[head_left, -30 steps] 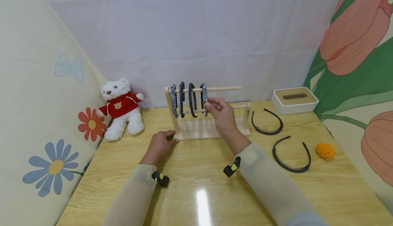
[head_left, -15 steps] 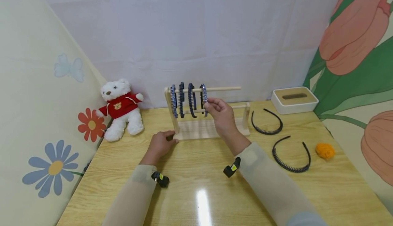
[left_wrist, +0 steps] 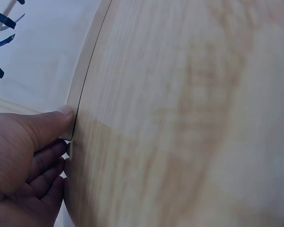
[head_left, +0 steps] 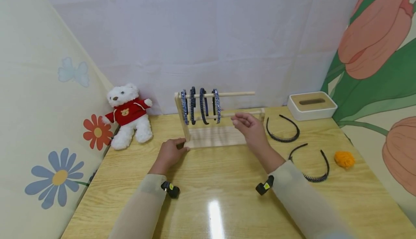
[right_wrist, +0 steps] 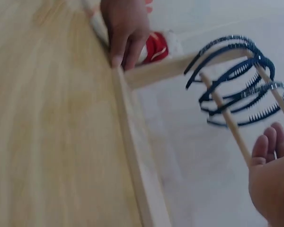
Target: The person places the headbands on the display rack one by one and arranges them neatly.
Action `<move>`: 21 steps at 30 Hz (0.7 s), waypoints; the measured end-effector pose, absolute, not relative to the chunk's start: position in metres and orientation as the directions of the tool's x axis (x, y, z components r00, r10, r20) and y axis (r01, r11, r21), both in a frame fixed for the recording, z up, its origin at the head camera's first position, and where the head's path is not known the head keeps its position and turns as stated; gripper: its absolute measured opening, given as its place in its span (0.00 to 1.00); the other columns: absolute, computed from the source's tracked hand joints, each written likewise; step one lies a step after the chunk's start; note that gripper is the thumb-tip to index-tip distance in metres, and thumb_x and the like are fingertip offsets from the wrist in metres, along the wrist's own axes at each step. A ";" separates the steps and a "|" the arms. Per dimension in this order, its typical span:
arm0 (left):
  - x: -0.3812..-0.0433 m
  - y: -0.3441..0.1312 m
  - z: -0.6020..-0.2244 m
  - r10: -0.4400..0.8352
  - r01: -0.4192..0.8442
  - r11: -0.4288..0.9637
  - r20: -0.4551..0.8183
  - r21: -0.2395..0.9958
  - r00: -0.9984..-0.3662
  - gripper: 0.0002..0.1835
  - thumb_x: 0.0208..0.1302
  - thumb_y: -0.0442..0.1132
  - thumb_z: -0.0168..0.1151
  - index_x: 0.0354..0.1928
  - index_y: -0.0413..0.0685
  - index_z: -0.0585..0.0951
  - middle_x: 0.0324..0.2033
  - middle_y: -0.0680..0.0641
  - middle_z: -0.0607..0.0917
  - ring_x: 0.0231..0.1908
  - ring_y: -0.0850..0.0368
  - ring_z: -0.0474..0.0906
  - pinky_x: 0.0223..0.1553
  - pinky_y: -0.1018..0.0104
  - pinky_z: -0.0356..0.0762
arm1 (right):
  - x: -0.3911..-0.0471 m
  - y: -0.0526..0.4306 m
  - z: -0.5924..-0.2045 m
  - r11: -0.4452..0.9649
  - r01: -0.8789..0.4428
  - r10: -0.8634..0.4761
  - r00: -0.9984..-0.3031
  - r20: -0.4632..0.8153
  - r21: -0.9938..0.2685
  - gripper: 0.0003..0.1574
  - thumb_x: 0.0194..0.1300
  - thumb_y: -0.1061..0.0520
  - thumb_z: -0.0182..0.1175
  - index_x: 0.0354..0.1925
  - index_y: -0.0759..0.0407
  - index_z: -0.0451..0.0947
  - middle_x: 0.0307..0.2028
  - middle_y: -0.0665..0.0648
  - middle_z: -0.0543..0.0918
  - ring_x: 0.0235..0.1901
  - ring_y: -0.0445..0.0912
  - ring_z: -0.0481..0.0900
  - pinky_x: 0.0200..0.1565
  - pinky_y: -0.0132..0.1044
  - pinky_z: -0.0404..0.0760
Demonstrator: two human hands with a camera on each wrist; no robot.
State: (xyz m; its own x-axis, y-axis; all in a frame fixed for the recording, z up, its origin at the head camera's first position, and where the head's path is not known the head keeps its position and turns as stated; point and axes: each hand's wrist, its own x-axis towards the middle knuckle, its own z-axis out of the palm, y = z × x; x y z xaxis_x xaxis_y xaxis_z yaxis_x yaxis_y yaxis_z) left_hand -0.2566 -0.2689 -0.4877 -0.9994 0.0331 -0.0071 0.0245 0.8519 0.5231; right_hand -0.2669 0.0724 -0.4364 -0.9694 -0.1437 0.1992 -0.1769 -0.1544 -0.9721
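Four-sided in outline, a wooden headband rack (head_left: 214,138) stands on the table with two rods. Several headbands hang on its left half, the rightmost being a glittery blue headband (head_left: 218,105). My left hand (head_left: 169,154) grips the rack's front left corner, with the thumb (left_wrist: 57,124) on the base's edge and the fingers bent at its end. To the right of the glittery headband, my right hand (head_left: 255,130) is near the lower rod with loosely bent fingers and holds nothing. The right wrist view has the toothed headbands (right_wrist: 246,94) beyond that hand's fingertips (right_wrist: 261,144).
Two dark toothed headbands lie at the right, a rear headband (head_left: 283,140) and a front headband (head_left: 316,179). Near them are an orange yarn-like bundle (head_left: 344,159) and a white tissue box (head_left: 313,114). A white teddy bear (head_left: 128,114) in red sits at the left wall.
My right hand has let go of the glittery blue headband and moved right and slightly toward me. That headband stays hanging on the rack. The left hand has kept its place.
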 end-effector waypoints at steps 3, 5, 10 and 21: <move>-0.258 -0.269 -0.487 0.034 0.028 0.854 -0.002 0.519 -0.999 0.27 0.78 0.45 0.70 0.74 0.43 0.81 0.71 0.35 0.81 0.74 0.32 0.74 0.76 0.36 0.72 | -0.258 0.107 -0.445 -0.018 -0.193 -0.214 -0.958 0.192 -0.981 0.26 0.78 0.56 0.69 0.68 0.66 0.79 0.63 0.66 0.87 0.56 0.40 0.88 0.59 0.29 0.87; -0.259 -0.269 -0.488 0.030 0.025 0.857 -0.002 0.515 -1.000 0.28 0.78 0.45 0.70 0.74 0.44 0.81 0.72 0.35 0.81 0.74 0.32 0.74 0.76 0.36 0.71 | -0.253 0.133 -0.449 0.103 -0.215 -0.249 -0.951 0.184 -0.971 0.27 0.78 0.54 0.70 0.67 0.66 0.80 0.62 0.66 0.88 0.54 0.38 0.88 0.56 0.28 0.87; -0.259 -0.269 -0.488 0.020 0.002 0.854 -0.029 0.521 -0.999 0.28 0.78 0.47 0.69 0.75 0.45 0.80 0.73 0.35 0.79 0.75 0.31 0.72 0.77 0.36 0.69 | -0.235 0.198 -0.455 0.423 -0.275 -0.309 -0.939 0.148 -0.863 0.23 0.76 0.53 0.71 0.63 0.62 0.85 0.58 0.65 0.89 0.54 0.48 0.86 0.55 0.36 0.87; -0.259 -0.269 -0.489 0.032 0.010 0.856 -0.033 0.517 -0.999 0.28 0.78 0.45 0.69 0.74 0.43 0.80 0.73 0.34 0.79 0.75 0.30 0.72 0.76 0.35 0.71 | -0.193 0.302 -0.484 0.719 -0.249 -0.269 -0.961 0.070 -0.649 0.21 0.68 0.49 0.79 0.55 0.57 0.90 0.55 0.60 0.92 0.59 0.65 0.86 0.59 0.63 0.86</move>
